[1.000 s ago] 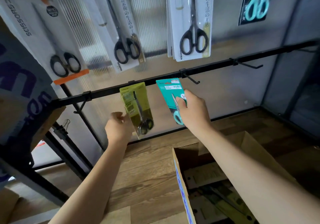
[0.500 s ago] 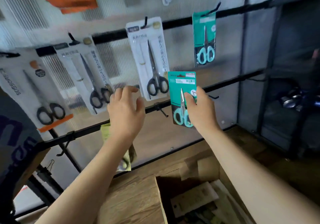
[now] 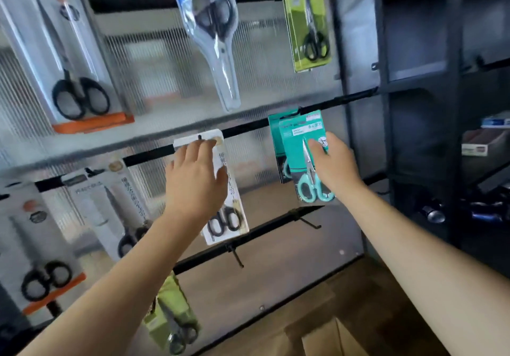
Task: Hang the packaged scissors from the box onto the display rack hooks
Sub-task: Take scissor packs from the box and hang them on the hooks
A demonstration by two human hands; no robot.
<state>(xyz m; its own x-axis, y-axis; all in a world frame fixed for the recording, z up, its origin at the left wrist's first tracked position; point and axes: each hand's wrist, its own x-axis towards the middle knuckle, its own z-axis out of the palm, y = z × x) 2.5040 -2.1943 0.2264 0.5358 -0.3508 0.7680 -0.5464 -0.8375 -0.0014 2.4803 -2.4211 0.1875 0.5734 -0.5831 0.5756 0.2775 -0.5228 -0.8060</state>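
Observation:
My right hand (image 3: 334, 165) grips a teal packaged scissors (image 3: 300, 135) with mint handles, thumb on its front. It is held up against the middle black rail (image 3: 248, 129), overlapping a second teal pack (image 3: 274, 137) that hangs there. My left hand (image 3: 193, 182) rests with straight fingers on a white packaged scissors (image 3: 234, 209) hanging from the same rail, fingertips near its hook hole. A corner of the cardboard box (image 3: 331, 336) shows at the bottom right.
More packs hang around: white ones with orange bases (image 3: 69, 60), a clear blue-topped one (image 3: 212, 33), green ones at the top right (image 3: 306, 19) and low down (image 3: 171, 308). Bare hooks (image 3: 309, 222) stick out of the lower rail. Dark shelving (image 3: 422, 107) stands to the right.
The view has tilted upward. My right hand lifted the teal pack to the right, up to the middle rail over another teal pack. My left hand rose onto the white pack.

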